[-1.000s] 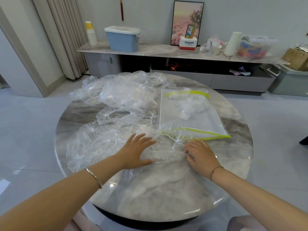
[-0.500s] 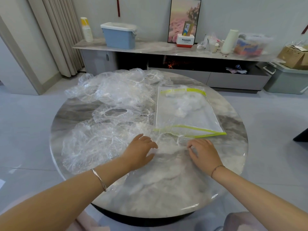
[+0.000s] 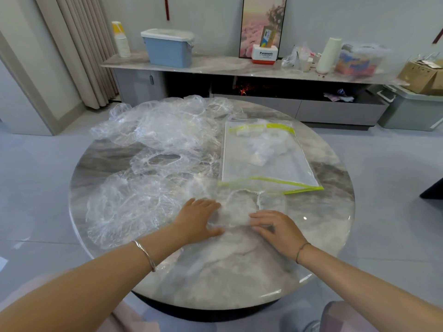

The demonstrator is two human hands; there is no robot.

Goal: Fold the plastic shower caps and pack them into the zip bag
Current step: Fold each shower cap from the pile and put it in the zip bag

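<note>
Clear crinkly plastic shower cap point(image 3: 233, 212) sits near-side of the green-edged clear zip bag point(image 3: 266, 164), my left hand point(image 3: 199, 220) and right hand point(image 3: 275, 230) both pressing it flat with loosely spread fingers, and I reckon the springy film pops open if I let up.

Round grey-white marble table point(image 3: 323, 212), near centre. Long low cabinet with a marble top point(image 3: 215, 65) along the far wall. On it, left to right: stack of white paper cups, yellow on top point(image 3: 121, 40); blue plastic bin with white lid point(image 3: 169, 51); red-and-white box marked Panasonic point(image 3: 265, 55); upright white cylinder point(image 3: 329, 55); clear tub, contents blurred point(image 3: 357, 59). Framed pink picture point(image 3: 256, 22) behind the box. Beige pleated curtain point(image 3: 79, 44) far left. Brown cardboard box point(image 3: 420, 76) far right.
</note>
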